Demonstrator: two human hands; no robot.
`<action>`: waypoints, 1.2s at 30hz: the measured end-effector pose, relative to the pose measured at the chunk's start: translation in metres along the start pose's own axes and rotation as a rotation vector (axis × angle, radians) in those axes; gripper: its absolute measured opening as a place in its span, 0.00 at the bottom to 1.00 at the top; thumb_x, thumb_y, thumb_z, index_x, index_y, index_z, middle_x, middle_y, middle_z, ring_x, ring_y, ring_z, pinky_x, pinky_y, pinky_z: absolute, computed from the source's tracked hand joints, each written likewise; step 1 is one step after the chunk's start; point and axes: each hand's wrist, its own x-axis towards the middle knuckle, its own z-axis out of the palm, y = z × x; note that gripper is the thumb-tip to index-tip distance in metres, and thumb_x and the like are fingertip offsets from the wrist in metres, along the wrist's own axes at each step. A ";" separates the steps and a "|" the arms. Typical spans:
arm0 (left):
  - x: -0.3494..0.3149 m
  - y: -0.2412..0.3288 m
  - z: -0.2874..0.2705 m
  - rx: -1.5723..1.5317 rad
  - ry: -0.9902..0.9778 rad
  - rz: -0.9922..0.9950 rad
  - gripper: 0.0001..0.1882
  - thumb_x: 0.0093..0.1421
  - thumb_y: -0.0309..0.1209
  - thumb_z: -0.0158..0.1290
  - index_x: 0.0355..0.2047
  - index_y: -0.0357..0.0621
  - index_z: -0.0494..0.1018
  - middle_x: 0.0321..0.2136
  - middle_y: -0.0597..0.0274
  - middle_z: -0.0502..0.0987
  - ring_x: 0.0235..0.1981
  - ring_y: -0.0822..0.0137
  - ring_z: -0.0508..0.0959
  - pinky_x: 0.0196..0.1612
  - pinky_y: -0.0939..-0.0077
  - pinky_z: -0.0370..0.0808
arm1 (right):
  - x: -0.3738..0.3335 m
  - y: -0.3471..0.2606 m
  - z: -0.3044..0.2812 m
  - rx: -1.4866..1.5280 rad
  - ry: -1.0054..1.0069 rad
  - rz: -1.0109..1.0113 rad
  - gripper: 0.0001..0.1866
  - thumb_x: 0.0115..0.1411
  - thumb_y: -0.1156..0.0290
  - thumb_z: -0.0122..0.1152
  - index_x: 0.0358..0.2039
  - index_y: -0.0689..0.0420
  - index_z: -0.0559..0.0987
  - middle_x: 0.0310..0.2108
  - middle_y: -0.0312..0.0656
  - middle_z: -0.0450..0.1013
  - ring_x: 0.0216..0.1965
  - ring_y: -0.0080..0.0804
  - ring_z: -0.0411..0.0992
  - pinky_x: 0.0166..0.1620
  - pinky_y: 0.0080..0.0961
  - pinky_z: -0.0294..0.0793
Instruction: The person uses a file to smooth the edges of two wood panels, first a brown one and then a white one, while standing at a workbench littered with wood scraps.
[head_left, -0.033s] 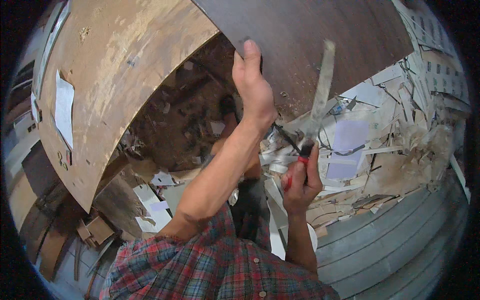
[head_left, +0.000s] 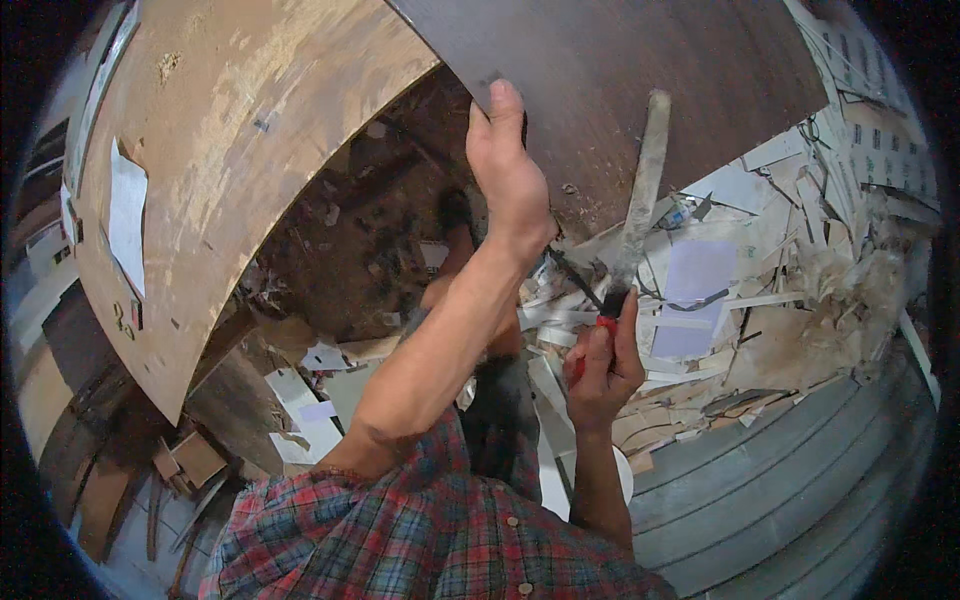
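My left hand point(head_left: 512, 185) grips the near edge of a dark brown board point(head_left: 740, 70), thumb on top and fingers hidden beneath. My right hand point(head_left: 605, 372) is closed around the red and black handle of a long, flat grey file point(head_left: 645, 180). The file's blade points away from me and slants slightly right. Its far part overlaps the board's lower edge in view; whether it touches the board I cannot tell. The board's left corner lies against or over a large light-brown wooden panel point(head_left: 270, 130).
On the panel lie a torn white sheet point(head_left: 127, 220) and small bits. Scraps of paper, strips and a lilac sheet point(head_left: 690, 300) litter the floor at right. Grey ridged sheeting point(head_left: 760, 480) spreads at lower right. A small wooden box point(head_left: 198, 458) stands at lower left.
The file has moved slightly back toward me, its tip a little lower, and its blade looks less blurred. My left hand and the board have hardly moved.
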 end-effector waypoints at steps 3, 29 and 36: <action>-0.001 0.001 0.005 -0.033 -0.025 -0.009 0.25 0.74 0.47 0.44 0.57 0.36 0.67 0.52 0.58 0.74 0.52 0.65 0.73 0.58 0.67 0.68 | 0.004 0.021 0.002 -0.140 -0.058 -0.077 0.29 0.73 0.74 0.48 0.73 0.56 0.58 0.22 0.29 0.63 0.19 0.14 0.58 0.22 0.16 0.62; 0.219 0.084 0.097 1.938 -0.845 0.864 0.33 0.72 0.48 0.37 0.72 0.43 0.56 0.73 0.45 0.51 0.75 0.44 0.47 0.74 0.50 0.42 | 0.122 -0.055 -0.100 -1.246 -0.230 -0.839 0.32 0.57 0.70 0.58 0.63 0.30 0.75 0.28 0.35 0.66 0.24 0.32 0.73 0.24 0.35 0.77; 0.246 0.075 0.087 1.947 -0.854 1.372 0.31 0.68 0.48 0.47 0.67 0.46 0.64 0.68 0.46 0.62 0.69 0.45 0.60 0.68 0.52 0.56 | 0.147 -0.065 -0.108 -1.243 -0.260 -0.830 0.37 0.52 0.75 0.61 0.63 0.31 0.74 0.28 0.38 0.67 0.25 0.39 0.74 0.25 0.34 0.75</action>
